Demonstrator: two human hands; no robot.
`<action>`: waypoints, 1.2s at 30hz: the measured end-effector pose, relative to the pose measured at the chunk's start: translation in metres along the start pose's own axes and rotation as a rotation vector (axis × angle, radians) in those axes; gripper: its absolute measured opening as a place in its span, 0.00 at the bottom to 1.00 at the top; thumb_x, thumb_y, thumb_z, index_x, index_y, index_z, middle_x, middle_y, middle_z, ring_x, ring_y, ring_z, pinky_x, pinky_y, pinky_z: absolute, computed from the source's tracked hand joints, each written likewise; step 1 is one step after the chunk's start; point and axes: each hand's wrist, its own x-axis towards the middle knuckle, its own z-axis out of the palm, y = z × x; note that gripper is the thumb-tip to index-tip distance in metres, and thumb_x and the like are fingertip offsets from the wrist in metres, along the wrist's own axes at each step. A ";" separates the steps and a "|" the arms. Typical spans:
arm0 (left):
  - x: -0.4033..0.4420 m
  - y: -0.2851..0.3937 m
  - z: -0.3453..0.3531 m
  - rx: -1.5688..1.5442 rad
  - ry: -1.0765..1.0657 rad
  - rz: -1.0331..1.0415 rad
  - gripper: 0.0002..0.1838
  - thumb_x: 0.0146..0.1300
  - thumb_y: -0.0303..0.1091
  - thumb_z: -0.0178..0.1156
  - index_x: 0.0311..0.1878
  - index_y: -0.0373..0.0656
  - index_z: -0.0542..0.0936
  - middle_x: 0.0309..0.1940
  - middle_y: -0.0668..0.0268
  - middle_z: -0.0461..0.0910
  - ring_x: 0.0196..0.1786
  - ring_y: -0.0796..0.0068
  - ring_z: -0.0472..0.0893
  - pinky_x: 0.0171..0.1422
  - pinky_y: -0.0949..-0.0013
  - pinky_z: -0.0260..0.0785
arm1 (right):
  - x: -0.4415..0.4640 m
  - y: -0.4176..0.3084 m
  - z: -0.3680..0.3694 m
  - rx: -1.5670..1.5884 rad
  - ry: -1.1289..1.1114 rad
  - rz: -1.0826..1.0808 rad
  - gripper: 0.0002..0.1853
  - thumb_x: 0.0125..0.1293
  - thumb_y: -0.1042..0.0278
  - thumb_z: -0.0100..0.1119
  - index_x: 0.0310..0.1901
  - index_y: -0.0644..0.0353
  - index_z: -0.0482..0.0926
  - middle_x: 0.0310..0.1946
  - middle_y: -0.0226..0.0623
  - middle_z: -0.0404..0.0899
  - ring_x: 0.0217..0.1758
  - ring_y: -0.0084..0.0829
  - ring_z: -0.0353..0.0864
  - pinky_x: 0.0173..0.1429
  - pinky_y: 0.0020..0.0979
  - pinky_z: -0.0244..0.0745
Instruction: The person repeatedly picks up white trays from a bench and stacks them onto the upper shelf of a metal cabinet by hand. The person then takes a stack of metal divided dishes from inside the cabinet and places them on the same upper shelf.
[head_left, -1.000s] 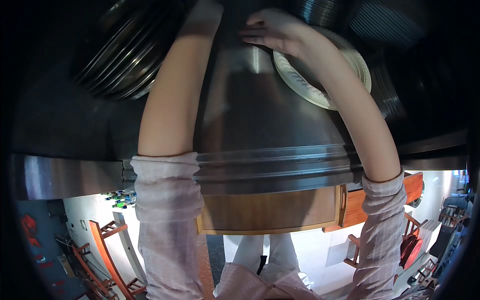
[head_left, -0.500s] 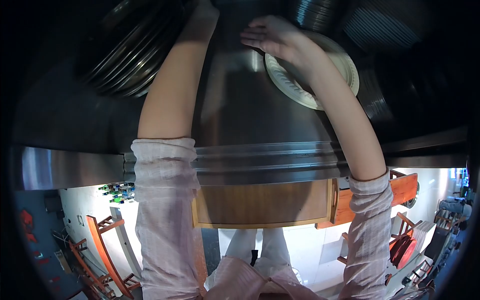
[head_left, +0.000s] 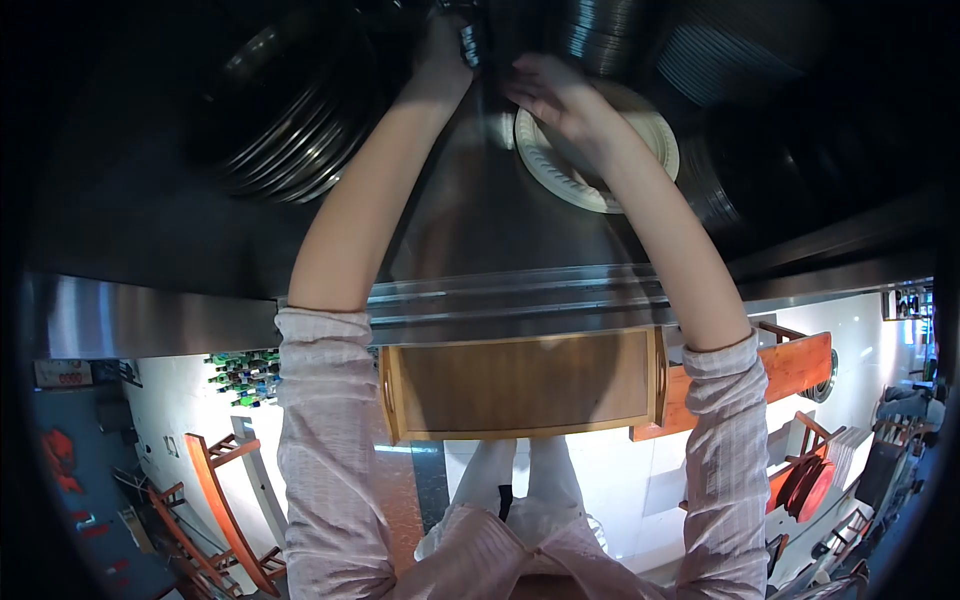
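At the top of the view, my left hand [head_left: 447,48] is in deep shadow and looks closed. A small shiny piece [head_left: 470,44] shows at its right side, too dark to name. My right hand [head_left: 556,98] is open, its fingers stretched to the left. It hovers above the left rim of a cream plate [head_left: 540,165] with a ridged edge, and my wrist and forearm cover part of that plate. Both arms reach over a dark metal counter [head_left: 470,225].
Stacked dark plates [head_left: 290,150] stand left of my left arm. More stacks [head_left: 600,35] are behind and right of the cream plate. Below the counter's metal edge [head_left: 520,300] is a wooden tray [head_left: 520,385]. Orange-brown wooden chairs [head_left: 225,500] and green bottles [head_left: 240,375] lie beyond.
My left hand has moved right, closer to my right hand, and the shiny piece beside it has come into view. My right hand is slightly lower. The whole view has shifted a little.
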 end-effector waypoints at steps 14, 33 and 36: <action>-0.086 -0.053 0.221 0.301 0.892 -0.106 0.22 0.60 0.38 0.58 0.55 0.40 0.69 0.54 0.55 0.72 0.55 0.55 0.76 0.62 0.43 0.67 | -0.034 0.002 -0.007 0.052 0.111 -0.145 0.16 0.70 0.65 0.52 0.53 0.67 0.71 0.51 0.44 0.75 0.57 0.36 0.75 0.65 0.35 0.70; -0.270 -0.084 0.315 0.596 0.609 -0.488 0.10 0.56 0.41 0.60 0.24 0.49 0.78 0.20 0.77 0.69 0.25 0.87 0.66 0.31 0.78 0.58 | -0.211 0.017 0.027 0.089 -0.190 0.283 0.33 0.62 0.42 0.64 0.59 0.61 0.72 0.47 0.37 0.80 0.50 0.29 0.79 0.54 0.32 0.73; -0.294 -0.083 0.335 0.641 0.671 -0.515 0.11 0.58 0.34 0.60 0.42 0.39 0.78 0.32 0.69 0.76 0.37 0.78 0.77 0.46 0.68 0.71 | -0.245 0.020 0.024 0.162 -0.244 0.332 0.29 0.62 0.49 0.66 0.57 0.62 0.72 0.47 0.40 0.80 0.49 0.31 0.81 0.58 0.35 0.75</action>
